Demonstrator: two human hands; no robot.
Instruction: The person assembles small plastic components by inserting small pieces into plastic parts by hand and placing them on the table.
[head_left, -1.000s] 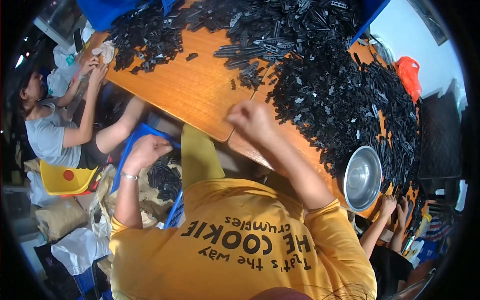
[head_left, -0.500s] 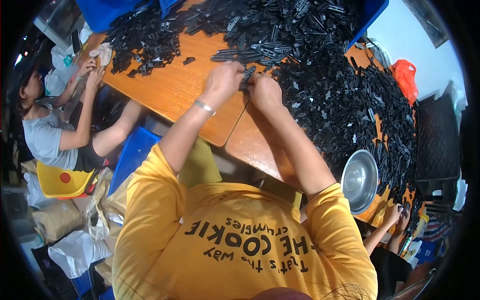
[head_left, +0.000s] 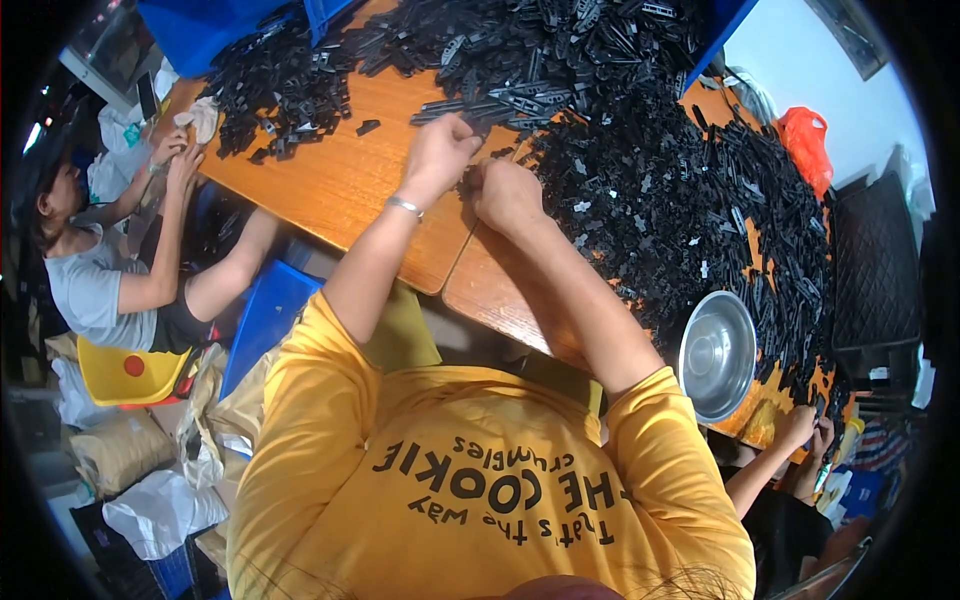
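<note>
Above the orange wooden table (head_left: 400, 215), my left hand (head_left: 438, 158) is closed, its thumb and fingertips pinching a dark black plastic part (head_left: 480, 128) that is mostly covered. My right hand (head_left: 508, 195) is curled just beside it, lower and to the right. Its fingers are bent inward, and whatever they hold is hidden apart from a dark bit at the fingertips. Long black plastic strips (head_left: 450, 108) lie just beyond my left hand. A broad heap of small black pieces (head_left: 620, 190) begins right next to my right hand.
A steel bowl (head_left: 718, 358) stands at the table's right edge. Blue bins (head_left: 205, 35) border the far heaps. A seated person (head_left: 110, 265) works at the left; another person's hands (head_left: 808, 430) are at the lower right. A red plastic bag (head_left: 804, 150) sits beyond the heap.
My hands have drawn slightly apart. The black part between them is now mostly hidden at my left fingertips, and my right hand has shifted left and a little nearer.
</note>
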